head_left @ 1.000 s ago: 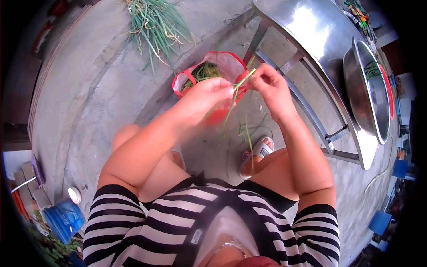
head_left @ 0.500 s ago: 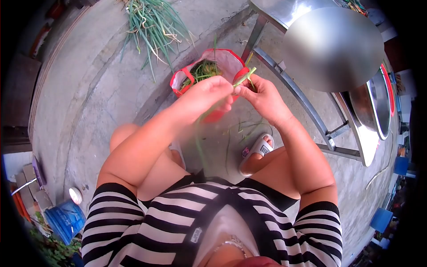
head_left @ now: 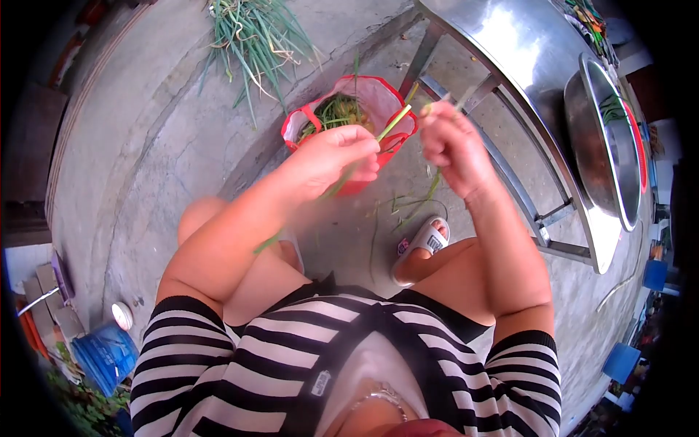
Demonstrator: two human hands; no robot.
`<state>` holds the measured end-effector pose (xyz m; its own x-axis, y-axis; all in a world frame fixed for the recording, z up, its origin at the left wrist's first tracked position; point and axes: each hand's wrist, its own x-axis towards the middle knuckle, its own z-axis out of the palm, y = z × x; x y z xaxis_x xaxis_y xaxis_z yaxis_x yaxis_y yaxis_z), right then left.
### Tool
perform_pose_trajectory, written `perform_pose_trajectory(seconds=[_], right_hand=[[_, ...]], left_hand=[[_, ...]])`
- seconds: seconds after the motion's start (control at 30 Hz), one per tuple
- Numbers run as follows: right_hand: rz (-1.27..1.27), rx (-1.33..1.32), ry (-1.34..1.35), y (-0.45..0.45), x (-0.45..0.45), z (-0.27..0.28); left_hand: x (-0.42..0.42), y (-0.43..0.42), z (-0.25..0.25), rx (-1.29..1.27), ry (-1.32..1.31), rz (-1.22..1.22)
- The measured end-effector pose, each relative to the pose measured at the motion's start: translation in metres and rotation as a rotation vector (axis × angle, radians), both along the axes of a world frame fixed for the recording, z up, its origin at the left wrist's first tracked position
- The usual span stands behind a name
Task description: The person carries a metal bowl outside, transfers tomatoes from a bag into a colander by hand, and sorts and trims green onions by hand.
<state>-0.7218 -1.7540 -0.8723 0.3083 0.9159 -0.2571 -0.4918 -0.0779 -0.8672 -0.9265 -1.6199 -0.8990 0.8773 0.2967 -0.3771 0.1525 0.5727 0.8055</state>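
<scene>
My left hand (head_left: 331, 159) is closed in a pinch around a green onion stalk (head_left: 394, 124). The stalk's pale cut-looking end points up and right, and its green leaf trails below the hand. To the right, my right hand (head_left: 453, 146) is raised with its fingers pinched, slightly blurred. A thin green leaf strip (head_left: 435, 185) hangs below that hand and seems to be held in it. Beneath and behind both hands stands a red-and-white bag (head_left: 378, 98), open at the top, with green and yellowish leaf scraps (head_left: 336, 115) inside.
A bunch of green onions (head_left: 255, 47) lies on the concrete floor beyond the bag. At right stands a metal table (head_left: 502, 36) bearing a steel basin (head_left: 582, 138) with some greens. Leaf scraps (head_left: 408, 207) lie near my sandalled foot. A blue bucket (head_left: 105, 360) is at lower left.
My right hand has pulled away from the stalk, up and to the right, with a thin strip trailing. My left hand still grips the stalk in nearly the same place.
</scene>
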Motion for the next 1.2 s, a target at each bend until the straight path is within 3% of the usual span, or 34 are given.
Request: perform_pose_trajectory(seconds=[0.17,0.27,0.37,0.67,0.9,1.0,1.03,1.13,1.17,1.2], right_hand=[[0.133,-0.083,-0.265,0.007,-0.031,-0.004],[0.093,-0.079,-0.367,0.007,-0.033,-0.004],[0.101,-0.076,-0.426,0.008,-0.032,-0.004],[0.075,-0.110,-0.492,0.004,-0.022,-0.003],[-0.178,-0.139,-0.470,-0.001,0.030,0.000],[0.043,-0.202,-1.163,-0.005,0.063,-0.032],[0.293,-0.385,-1.530,-0.010,0.065,-0.030],[0.261,-0.320,-1.926,-0.028,0.038,-0.027],[0.289,-0.304,-1.434,-0.019,0.033,-0.018],[0.255,-0.223,-1.134,-0.013,0.021,-0.008]], left_hand=[[0.005,-0.006,-0.002,0.047,0.097,-0.003],[0.006,-0.011,0.005,0.507,0.060,-0.061],[0.006,-0.007,0.005,0.617,0.161,-0.105],[0.003,-0.010,0.012,0.126,0.086,-0.186],[0.001,-0.004,0.010,0.096,0.119,-0.183],[0.000,-0.004,0.010,0.110,0.147,-0.162],[0.000,-0.004,0.011,0.120,0.154,-0.156],[0.002,-0.003,0.012,0.156,0.147,-0.148],[0.003,-0.003,0.012,0.162,0.142,-0.148],[0.004,-0.003,0.011,0.153,0.130,-0.154]])
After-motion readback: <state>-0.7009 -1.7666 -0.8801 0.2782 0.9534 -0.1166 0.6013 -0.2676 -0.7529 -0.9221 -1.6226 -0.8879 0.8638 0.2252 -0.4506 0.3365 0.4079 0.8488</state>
